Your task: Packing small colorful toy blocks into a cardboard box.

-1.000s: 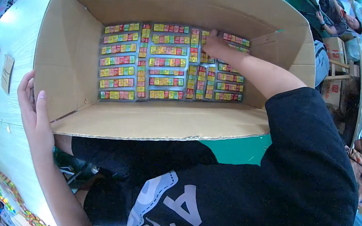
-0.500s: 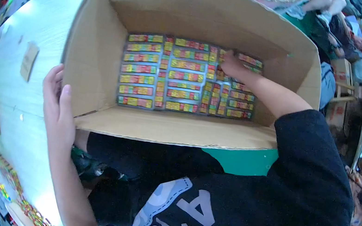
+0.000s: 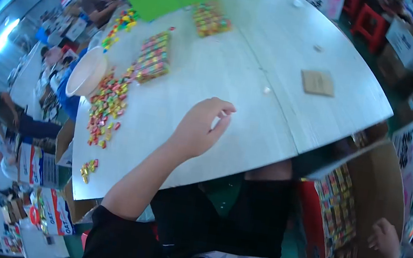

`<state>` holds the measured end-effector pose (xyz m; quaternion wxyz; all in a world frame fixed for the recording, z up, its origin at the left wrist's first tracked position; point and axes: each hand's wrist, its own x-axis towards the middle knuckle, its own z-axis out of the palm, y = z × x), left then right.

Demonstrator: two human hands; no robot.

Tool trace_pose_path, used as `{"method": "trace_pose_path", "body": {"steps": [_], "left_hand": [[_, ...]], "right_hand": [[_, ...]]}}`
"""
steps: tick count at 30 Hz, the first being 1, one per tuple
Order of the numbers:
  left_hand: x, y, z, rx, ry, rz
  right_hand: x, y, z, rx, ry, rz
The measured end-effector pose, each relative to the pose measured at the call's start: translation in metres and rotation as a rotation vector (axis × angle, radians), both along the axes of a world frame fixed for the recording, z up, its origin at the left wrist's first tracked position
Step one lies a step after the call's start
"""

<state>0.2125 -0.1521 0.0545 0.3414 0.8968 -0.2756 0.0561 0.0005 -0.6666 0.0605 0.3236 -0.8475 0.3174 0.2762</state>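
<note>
Action at the cardboard box (image 3: 387, 180): the right hand (image 3: 385, 238), fingers loosely parted with nothing visible in them, has come off the rows of wrapped sweets (image 3: 337, 199) inside, leaving them uncovered. The left hand (image 3: 203, 124) has quit the box's edge, half-curled and seemingly unladen over the table (image 3: 246, 151); 2 sweet blocks (image 3: 154, 60) lie beyond.

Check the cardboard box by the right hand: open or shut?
Open: the cardboard box has an uncovered top, with rows of small colourful pieces visible inside.
</note>
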Motion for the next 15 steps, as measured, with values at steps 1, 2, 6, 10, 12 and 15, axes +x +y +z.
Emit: {"method": "trace_pose_path", "body": {"steps": [1,2,6,10,12,15], "left_hand": [[0.006,0.018,0.004,-0.018,-0.013,0.026],[0.014,0.038,0.002,0.048,-0.127,0.078],[0.045,0.115,-0.005,-0.050,-0.068,0.499],[0.074,0.212,-0.020,0.064,-0.125,0.812],[0.092,0.228,-0.021,0.268,-0.207,0.892],[0.116,0.218,-0.008,0.205,0.063,0.874]], "right_hand": [[0.014,0.009,0.026,0.025,-0.130,0.016],[0.028,0.026,0.042,0.018,-0.141,0.036],[0.111,0.126,0.093,-0.039,-0.754,0.584],[0.223,0.273,0.091,0.487,-0.791,0.907],[0.274,0.352,0.089,0.412,-0.641,1.027],[0.363,0.442,0.014,0.439,-0.634,0.895]]}}
